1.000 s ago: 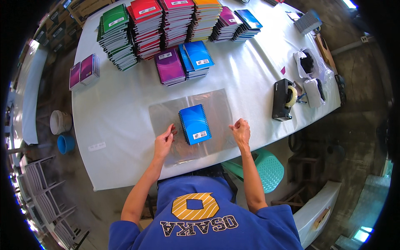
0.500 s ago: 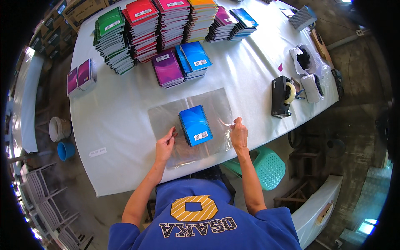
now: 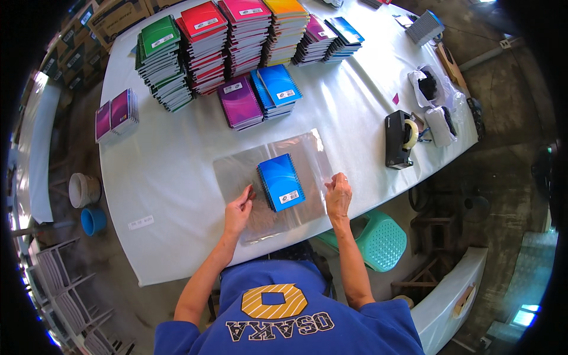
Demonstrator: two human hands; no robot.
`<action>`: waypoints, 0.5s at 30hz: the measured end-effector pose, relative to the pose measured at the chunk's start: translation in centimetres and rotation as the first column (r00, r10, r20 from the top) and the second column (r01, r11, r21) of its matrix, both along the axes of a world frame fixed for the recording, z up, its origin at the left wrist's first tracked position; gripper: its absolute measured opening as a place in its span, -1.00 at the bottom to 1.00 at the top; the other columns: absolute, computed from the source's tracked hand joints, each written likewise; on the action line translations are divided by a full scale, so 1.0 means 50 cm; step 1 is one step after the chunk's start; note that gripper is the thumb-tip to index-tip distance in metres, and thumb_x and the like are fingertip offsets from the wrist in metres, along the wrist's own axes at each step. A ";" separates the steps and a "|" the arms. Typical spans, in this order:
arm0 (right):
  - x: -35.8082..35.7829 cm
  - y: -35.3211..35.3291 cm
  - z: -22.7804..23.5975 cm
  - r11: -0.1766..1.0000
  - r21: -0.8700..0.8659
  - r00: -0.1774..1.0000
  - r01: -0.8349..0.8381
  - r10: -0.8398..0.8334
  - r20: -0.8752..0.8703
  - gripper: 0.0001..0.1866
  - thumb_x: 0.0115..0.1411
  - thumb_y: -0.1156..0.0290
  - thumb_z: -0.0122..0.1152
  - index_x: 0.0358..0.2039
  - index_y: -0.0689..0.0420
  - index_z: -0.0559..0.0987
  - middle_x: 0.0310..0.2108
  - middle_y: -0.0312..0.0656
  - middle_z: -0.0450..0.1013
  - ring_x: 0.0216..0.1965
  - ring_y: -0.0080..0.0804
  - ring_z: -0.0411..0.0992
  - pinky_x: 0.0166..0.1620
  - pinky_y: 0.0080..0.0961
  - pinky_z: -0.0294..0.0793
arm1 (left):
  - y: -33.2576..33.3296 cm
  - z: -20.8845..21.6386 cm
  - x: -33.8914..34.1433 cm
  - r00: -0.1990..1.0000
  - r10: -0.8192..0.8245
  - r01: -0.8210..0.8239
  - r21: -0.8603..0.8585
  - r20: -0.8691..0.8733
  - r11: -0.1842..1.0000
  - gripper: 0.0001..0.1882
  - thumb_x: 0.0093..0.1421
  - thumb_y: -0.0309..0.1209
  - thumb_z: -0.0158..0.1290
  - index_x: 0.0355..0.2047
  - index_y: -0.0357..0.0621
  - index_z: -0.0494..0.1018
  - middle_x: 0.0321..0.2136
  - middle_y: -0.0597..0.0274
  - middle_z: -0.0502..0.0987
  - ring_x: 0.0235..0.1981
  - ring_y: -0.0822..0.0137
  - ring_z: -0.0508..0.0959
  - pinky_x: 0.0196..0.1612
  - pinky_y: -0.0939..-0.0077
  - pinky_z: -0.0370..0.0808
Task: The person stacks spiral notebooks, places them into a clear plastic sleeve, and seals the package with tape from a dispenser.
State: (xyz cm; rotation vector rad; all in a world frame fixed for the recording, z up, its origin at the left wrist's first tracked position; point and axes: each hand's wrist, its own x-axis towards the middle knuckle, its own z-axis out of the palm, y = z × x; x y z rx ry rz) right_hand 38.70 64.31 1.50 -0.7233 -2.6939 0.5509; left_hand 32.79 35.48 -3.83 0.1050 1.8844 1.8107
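A blue spiral-bound notebook (image 3: 281,177), with a small white label, lies on top of a clear plastic sheet (image 3: 236,168) spread near the table's front edge. At the sheet's right edge, the thumb and fingers of my right hand (image 3: 339,196) pinch the plastic. My left hand (image 3: 238,212) is closed beside the notebook's left side, over the sheet, its fingertips pressed together; what they hold, if anything, cannot be made out. Neither hand touches the notebook.
Tall stacks of green notebooks (image 3: 161,62), red notebooks (image 3: 205,50) and other colours line the far side. Nearer stand purple notebooks (image 3: 239,103) and blue notebooks (image 3: 278,89). A black tape dispenser (image 3: 397,142) sits at right; a green stool (image 3: 381,241) stands below the edge.
The right edge of the plastic sheet has shifted and smoothed slightly in my right hand. My left hand stays beside the notebook, and the whole view has tilted slightly.
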 end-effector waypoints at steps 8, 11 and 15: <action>0.004 -0.022 -0.006 0.998 -0.010 0.994 0.055 -0.054 0.091 -0.80 0.04 0.63 0.20 -0.31 0.19 0.43 -0.43 0.01 0.50 -0.42 -0.03 0.47 -0.32 -0.22 0.37 | -0.006 -0.009 0.000 1.000 -0.003 0.003 0.019 0.007 1.000 -0.50 0.32 -0.58 -0.12 0.28 -0.27 0.18 0.25 0.10 0.29 0.16 0.24 0.43 0.05 0.58 0.42; 0.011 -0.014 -0.004 0.991 0.135 0.997 -0.011 0.001 0.074 -0.85 0.02 0.61 0.23 -0.38 0.18 0.46 -0.36 -0.01 0.51 -0.36 -0.04 0.47 -0.22 -0.22 0.37 | 0.001 -0.006 -0.002 1.000 -0.007 0.006 0.054 0.017 0.999 -0.50 0.32 -0.58 -0.12 0.28 -0.28 0.18 0.25 0.10 0.29 0.16 0.24 0.42 0.04 0.58 0.42; -0.012 -0.056 0.070 0.880 0.475 0.992 0.007 0.055 -0.116 -0.86 -0.04 0.59 0.28 -0.52 0.19 0.45 -0.28 -0.05 0.47 -0.23 -0.07 0.45 -0.08 -0.20 0.31 | -0.004 0.013 -0.009 0.997 0.050 -0.053 0.060 0.052 0.997 -0.49 0.30 -0.60 -0.10 0.27 -0.26 0.19 0.24 0.06 0.30 0.14 0.28 0.44 0.11 0.57 0.38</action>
